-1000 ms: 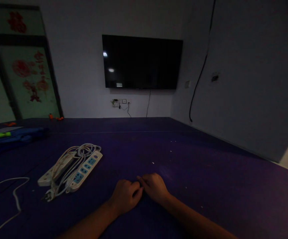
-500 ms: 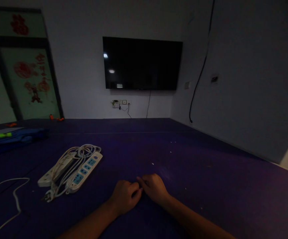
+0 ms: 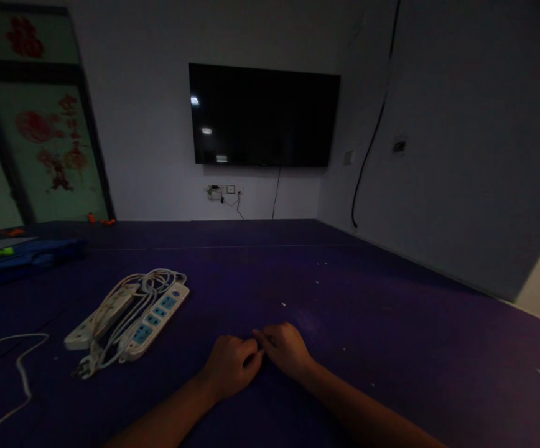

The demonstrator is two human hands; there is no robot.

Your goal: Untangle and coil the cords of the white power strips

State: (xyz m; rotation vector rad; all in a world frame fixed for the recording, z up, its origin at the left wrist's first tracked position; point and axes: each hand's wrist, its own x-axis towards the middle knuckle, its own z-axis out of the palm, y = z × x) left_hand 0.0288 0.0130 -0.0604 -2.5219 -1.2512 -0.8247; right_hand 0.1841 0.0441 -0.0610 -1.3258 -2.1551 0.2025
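Observation:
Both of my hands rest on the dark purple surface [image 3: 232, 286], low in the middle of the view. My left hand [image 3: 231, 366] is loosely closed, thumb towards the right, with a small dark gap inside the curl and nothing visible in it. Against it lies my right hand [image 3: 286, 350], also curled shut; its fingertips meet the left hand's thumb side. No object shows in either. To the left of them is a white power strip [image 3: 155, 320] with blue socket panels. A second white power strip [image 3: 104, 316] lies beside it, with a looped white cord [image 3: 151, 283] over both.
A thin white cable [image 3: 23, 373] runs along the left edge. Blue folded cloth [image 3: 41, 252] lies further back, near small orange objects [image 3: 107, 222]. A television [image 3: 263, 115] hangs on the far wall above sockets [image 3: 226, 190]. A black cable [image 3: 367, 155] hangs at right.
The whole view has shifted slightly, so the room and power strips appear a little further left and up. My hands keep the same pose.

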